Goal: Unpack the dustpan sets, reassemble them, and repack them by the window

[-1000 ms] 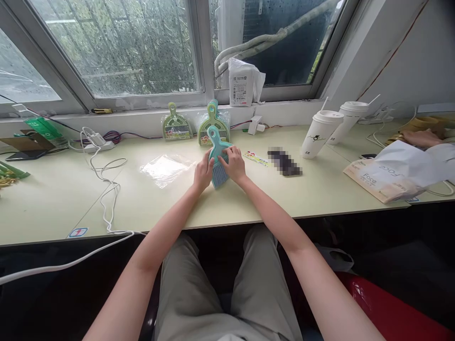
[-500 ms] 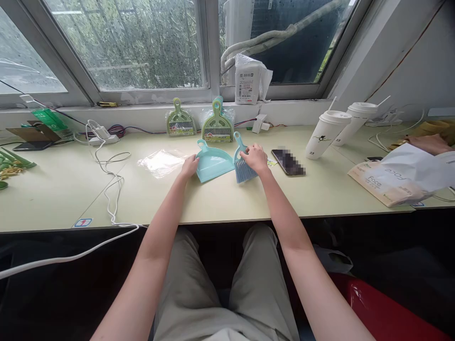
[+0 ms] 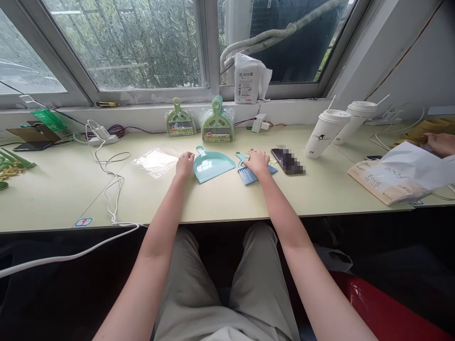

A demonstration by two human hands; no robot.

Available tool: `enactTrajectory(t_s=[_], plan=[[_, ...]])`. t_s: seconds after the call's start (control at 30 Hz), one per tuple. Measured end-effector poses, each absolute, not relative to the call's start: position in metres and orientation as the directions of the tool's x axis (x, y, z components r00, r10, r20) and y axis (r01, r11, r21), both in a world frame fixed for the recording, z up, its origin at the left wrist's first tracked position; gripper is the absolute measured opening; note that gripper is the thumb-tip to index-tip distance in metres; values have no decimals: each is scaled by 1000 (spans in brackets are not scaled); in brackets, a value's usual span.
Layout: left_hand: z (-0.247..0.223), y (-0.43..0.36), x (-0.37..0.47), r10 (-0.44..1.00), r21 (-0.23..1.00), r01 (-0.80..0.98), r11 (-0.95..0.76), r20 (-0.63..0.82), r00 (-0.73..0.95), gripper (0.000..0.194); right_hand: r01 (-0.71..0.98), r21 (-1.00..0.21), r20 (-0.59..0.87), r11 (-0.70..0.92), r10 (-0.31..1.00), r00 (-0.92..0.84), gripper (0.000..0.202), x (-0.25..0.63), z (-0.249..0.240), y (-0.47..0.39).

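A light blue dustpan (image 3: 213,166) lies on the desk in front of me, its handle pointing to the back left. My left hand (image 3: 185,164) is just left of the dustpan, next to a clear plastic wrapper (image 3: 156,162); its fingers are bent and their tips are hard to make out. To the right of the dustpan a small blue brush (image 3: 249,175) lies flat, its bristles toward me. Over the brush rests my right hand (image 3: 258,162), fingers apart and covering part of it. Under that hand a bit of a yellow label shows.
A dark phone (image 3: 287,162) lies right of my right hand. Two white cups (image 3: 325,134) and a paper bag (image 3: 391,177) stand farther right. Packaged green brush sets (image 3: 217,125) lean at the wall. A white cable (image 3: 115,189) crosses the left side. Another person's hand is at far right.
The brush has gone from tilted up in my right hand to lying flat on the desk. The dustpan has settled flat, and my left hand has moved left off its edge.
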State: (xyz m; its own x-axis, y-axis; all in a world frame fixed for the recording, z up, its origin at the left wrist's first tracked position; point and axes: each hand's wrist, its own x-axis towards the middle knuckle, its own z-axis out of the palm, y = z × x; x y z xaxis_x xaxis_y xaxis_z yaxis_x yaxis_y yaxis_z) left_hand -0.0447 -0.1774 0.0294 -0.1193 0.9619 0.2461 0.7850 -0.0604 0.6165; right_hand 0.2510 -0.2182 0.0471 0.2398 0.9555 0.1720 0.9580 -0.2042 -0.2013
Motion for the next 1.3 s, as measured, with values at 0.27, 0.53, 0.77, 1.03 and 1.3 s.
enactTrajectory(t_s=[0.27, 0.53, 0.77, 1.03, 1.3], plan=[[37, -186, -38, 967, 574, 819, -12, 214, -136, 25, 946, -251, 167, -204, 954, 250, 35, 250, 47, -219], [41, -210, -5, 972, 486, 855, -182, 221, 81, 18, 903, -427, 274, -40, 946, 171, 26, 238, 57, -223], [46, -227, 19, 764, 519, 569, -638, 335, 551, 27, 906, -396, 205, 148, 976, -70, 21, 226, 57, -226], [36, -213, 3, 658, 56, 720, -692, 460, 596, 30, 865, -448, 141, 225, 974, -180, 21, 227, 64, -233], [30, -215, 8, 566, -80, 661, -746, 446, 693, 28, 877, -412, 80, 246, 969, -234, 21, 227, 71, -237]])
